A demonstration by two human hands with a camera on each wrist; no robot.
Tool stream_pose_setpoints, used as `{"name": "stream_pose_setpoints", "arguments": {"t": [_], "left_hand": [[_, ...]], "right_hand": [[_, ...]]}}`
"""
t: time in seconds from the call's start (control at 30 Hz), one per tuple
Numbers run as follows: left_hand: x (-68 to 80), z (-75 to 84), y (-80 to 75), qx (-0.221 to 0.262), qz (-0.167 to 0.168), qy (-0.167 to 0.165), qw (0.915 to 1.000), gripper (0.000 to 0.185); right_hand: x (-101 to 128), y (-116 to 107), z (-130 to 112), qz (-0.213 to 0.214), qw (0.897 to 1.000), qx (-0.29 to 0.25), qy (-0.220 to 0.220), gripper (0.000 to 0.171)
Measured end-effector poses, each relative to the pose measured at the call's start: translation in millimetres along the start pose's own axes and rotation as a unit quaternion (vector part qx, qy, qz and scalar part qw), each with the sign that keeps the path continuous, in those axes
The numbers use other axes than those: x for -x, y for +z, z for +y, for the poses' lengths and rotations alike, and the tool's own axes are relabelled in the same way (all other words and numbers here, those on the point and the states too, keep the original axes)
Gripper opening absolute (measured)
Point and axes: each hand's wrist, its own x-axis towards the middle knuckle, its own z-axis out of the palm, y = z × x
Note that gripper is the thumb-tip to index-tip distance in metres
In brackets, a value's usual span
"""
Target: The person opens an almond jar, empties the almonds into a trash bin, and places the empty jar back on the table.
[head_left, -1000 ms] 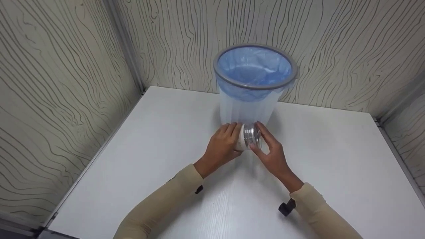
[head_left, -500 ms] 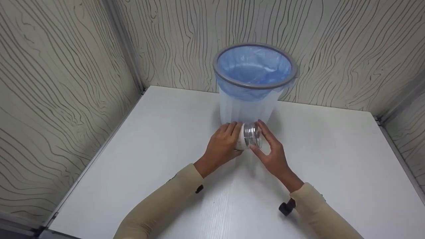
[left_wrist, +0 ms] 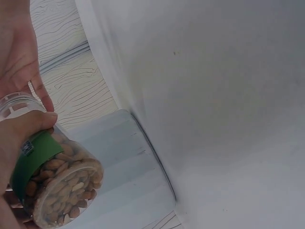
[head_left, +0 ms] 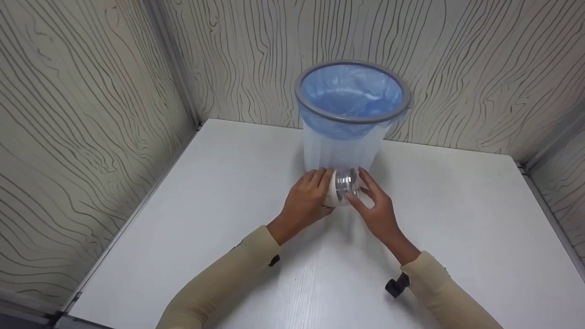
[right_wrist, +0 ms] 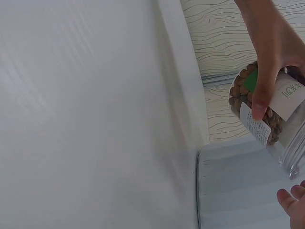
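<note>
Near the desk's (head_left: 192, 219) far edge, the left hand (head_left: 307, 201) grips a nut jar's (head_left: 340, 188) body. The right hand (head_left: 377, 211) curls round its clear neck, beside the bin (head_left: 349, 141).

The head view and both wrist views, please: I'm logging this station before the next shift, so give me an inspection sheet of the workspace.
Surface: white table, bare apart from the items below.
Job's things: clear jar of nuts with a green label, lying on its side just in front of the bin.
Clutter: nothing seen.
Hands: left hand grips the jar's body; right hand has its fingers at the jar's clear end, and whether they hold it cannot be told.
Cables: nothing seen; a small black clip sits at the right sleeve.
Surroundings: pale bin lined with a blue bag, wood-grain walls on three sides.
</note>
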Motion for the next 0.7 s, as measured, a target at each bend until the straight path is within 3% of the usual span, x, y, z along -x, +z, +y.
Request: {"name": "stream_pose_setpoints", "arguments": {"t": [0.17,0.33,0.7], "left_hand": [[0.2,0.3,0.0,-0.01,-0.013,0.001,0.9999,0.092],[-0.4,0.3,0.8,-0.009,-0.011,0.0,0.9999,0.092],[-1.0,0.5,0.9,-0.004,-0.009,0.002,0.9999,0.09]], "right_hand": [[-2.0,0.5,18.0,-0.015,1.0,-0.01,0.018,0.068],[-3.3,0.4,20.0,-0.02,1.0,-0.014,0.008,0.069],[0.2,-4.7,-16.1,-0.034,0.997,-0.004,-0.072,0.069]]}}
